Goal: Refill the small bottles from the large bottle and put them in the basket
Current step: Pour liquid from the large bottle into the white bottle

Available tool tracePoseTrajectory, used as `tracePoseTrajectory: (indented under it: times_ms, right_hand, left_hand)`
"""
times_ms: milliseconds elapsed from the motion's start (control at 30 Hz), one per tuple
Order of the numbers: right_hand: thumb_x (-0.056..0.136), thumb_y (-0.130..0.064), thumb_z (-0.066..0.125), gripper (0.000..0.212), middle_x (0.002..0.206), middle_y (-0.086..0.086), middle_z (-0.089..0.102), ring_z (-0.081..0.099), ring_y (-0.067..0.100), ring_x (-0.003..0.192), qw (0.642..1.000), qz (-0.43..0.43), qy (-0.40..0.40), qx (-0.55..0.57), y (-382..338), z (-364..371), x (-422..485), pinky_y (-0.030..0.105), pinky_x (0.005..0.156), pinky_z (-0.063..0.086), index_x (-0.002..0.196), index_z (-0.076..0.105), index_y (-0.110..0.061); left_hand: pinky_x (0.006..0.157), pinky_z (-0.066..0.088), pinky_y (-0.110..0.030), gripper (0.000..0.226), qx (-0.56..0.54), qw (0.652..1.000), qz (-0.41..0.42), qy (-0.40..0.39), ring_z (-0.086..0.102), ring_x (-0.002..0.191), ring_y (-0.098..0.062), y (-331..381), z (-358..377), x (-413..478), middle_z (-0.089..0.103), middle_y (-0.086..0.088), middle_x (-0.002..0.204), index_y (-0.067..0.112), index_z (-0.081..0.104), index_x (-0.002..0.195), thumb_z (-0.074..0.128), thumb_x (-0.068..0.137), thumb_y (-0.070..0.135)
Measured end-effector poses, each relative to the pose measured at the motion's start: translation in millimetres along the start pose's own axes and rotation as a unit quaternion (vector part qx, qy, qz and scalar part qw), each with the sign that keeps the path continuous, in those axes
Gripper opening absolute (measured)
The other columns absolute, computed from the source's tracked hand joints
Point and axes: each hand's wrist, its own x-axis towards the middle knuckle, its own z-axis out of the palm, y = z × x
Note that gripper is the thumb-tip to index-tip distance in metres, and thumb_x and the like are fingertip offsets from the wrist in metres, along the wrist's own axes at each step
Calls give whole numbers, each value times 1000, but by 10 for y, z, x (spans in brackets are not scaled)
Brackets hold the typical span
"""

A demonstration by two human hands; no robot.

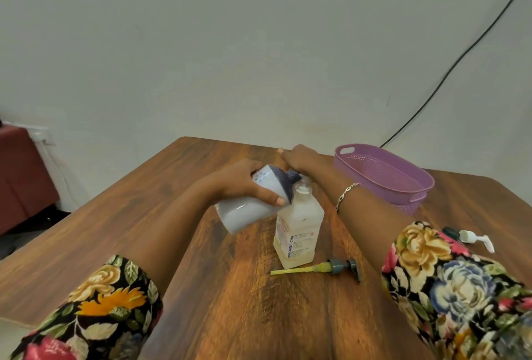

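head view: a brown wood-grain table (230, 287) fills the lower half of the frame. at centre, the left hand (244, 184) grips a large white plastic bottle with a dark blue shoulder (244, 212), fingers over the top and thumb on the near side. that bottle is off the table and tilted, with its dark neck pointing right and meeting the white neck of a small translucent square bottle of pale yellow liquid (299, 230). the small bottle stands upright on the table at centre, just below and right of the large one. the right hand (299, 158) lies just behind both necks, back towards the camera; whether it grasps anything i cannot tell. a silver chain bracelet (347, 194) sits on that wrist. a purple perforated plastic basket (383, 178) stands at centre right, near the table's far edge, apart from the bottles. a grey pump head with a yellow-green tube (336, 267) lies flat just below the small bottle. a white pump head with a dark collar (472, 237) lies at the right edge. a black cable (449, 71) runs down the wall at upper right.
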Motion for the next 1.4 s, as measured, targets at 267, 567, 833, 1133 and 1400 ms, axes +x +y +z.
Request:
tracePoseTrajectory:
  times_ms: [267,567,833,1133,1400]
  right_hand:
    - [99,-45,30,47,92,13,57,54,26,81,999,24,-25,3,26,33,-24,32,73,42,87,55,-6]
    - [99,-43,34,53,93,14,56,53,27,82,998,33,-15,48,-48,-54,-115,33,71,43,116,57,1]
    - [101,-33,32,39,109,17,59,56,30,92,998,38,-50,-6,-36,0,-125,36,83,45,109,59,-6]
    - [98,-43,34,51,108,18,62,57,29,93,999,20,22,25,-70,-49,-84,36,83,44,106,60,0]
    - [100,-23,35,34,114,17,60,55,27,93,998,33,-49,-28,-63,-10,-125,33,80,42,111,58,0]
  left_hand:
    - [67,54,-28,47,20,1000,-5,1,64,85,-17,-41,22,23,65,1,97,21,57,105,77,67,41]
    - [67,54,-29,47,14,1000,5,15,64,85,-18,-7,11,22,65,0,96,20,57,104,77,67,42]
    - [73,56,-33,54,65,998,-4,4,64,86,-18,-64,20,65,66,1,97,22,57,105,77,63,49]
    - [73,55,-30,52,42,999,0,14,63,89,-19,27,-13,27,64,-1,101,21,55,109,76,67,44]
    - [74,56,-32,53,72,997,-12,3,63,88,-18,-2,2,39,65,-1,101,20,56,109,76,67,45]
